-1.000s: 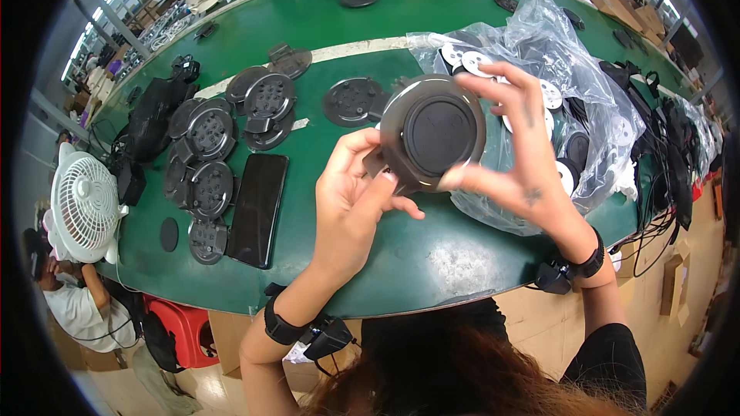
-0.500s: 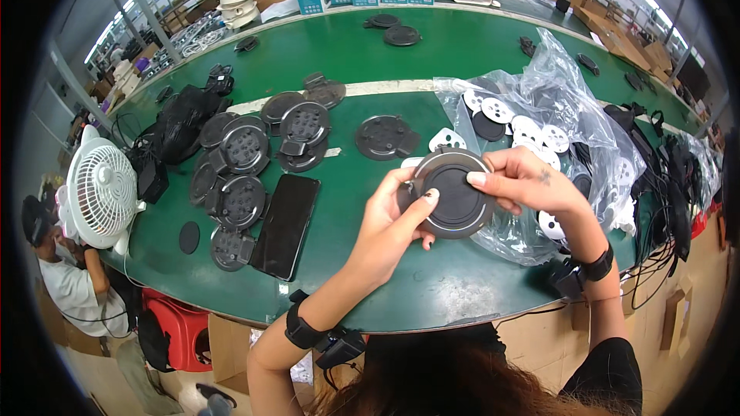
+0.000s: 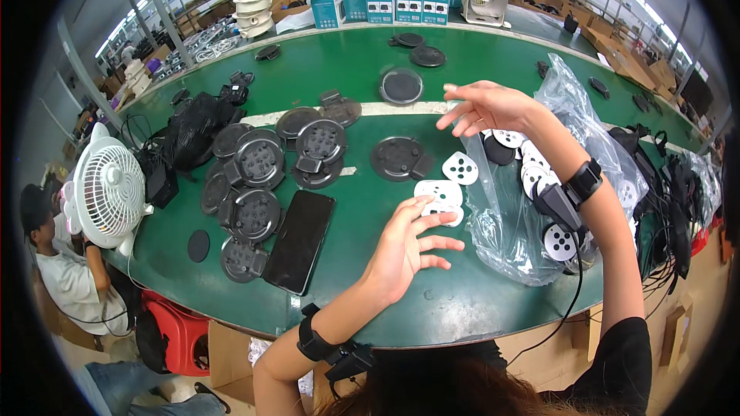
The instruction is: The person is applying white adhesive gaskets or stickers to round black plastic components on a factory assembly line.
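Note:
My left hand (image 3: pixel 405 250) is held over the near part of the green table with fingers spread, and it holds nothing. Its fingertips are by the white pads with holes (image 3: pixel 438 194), partly covering them. Farther off, my right hand (image 3: pixel 493 110) reaches out with loose, parted fingers, empty. To its left a round black disc with a clear rim (image 3: pixel 401 86) lies at the pale strip across the table. A black round base with a side tab (image 3: pixel 396 158) lies between the hands, left of a single white pad (image 3: pixel 460 168).
Similar black bases (image 3: pixel 257 214) lie clustered at left, beside a black phone (image 3: pixel 302 240) and a small black disc (image 3: pixel 198 246). A clear plastic bag (image 3: pixel 501 243) with white pads spreads at right. A white fan (image 3: pixel 108 189) stands far left; a person sits behind it.
The black disc has left both hands and now lies on the far side of the table. My right hand has moved away and forward; my left hand has let go and opened.

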Available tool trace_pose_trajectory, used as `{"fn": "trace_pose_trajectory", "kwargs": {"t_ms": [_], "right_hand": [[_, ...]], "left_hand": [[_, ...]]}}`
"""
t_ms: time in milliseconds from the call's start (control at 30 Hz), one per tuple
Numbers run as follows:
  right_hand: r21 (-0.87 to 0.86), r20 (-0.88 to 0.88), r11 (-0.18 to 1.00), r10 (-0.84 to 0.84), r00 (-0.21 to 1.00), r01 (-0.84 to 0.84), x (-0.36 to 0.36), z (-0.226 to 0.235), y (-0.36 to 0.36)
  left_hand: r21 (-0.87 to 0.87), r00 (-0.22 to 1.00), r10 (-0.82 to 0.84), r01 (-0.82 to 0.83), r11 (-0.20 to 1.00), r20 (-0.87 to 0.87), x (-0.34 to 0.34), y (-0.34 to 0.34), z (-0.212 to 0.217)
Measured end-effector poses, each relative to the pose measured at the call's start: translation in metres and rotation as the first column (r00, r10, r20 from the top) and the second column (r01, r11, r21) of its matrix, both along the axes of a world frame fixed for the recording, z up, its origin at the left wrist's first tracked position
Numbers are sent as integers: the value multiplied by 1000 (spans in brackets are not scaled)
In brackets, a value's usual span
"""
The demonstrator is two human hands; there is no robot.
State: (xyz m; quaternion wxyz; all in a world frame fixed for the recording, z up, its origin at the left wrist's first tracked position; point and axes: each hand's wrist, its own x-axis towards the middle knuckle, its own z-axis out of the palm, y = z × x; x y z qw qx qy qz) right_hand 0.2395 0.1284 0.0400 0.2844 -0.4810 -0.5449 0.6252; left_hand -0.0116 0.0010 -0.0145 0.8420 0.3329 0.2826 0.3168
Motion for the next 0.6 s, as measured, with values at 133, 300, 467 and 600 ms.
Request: {"fn": "trace_pose_trajectory", "kwargs": {"t_ms": [133,300,467,600], "right_hand": [[346,763,930,-204,613,-122,0,-16,20],[553,731,688,-130,669,-470,-43,-59,13],[440,638,846,-59,768,-300,-77,-67,11],[306,523,927,26,852,-216,-78,-62,19]], "left_hand": [[-4,999,-42,42,999,3,-1,-1,0],[2,997,-81,81,997,-4,-2,-1,0],[4,996,-85,85,996,-23,-1,-1,2],[-8,997,-76,76,997,-28,-1,0,4]]}}
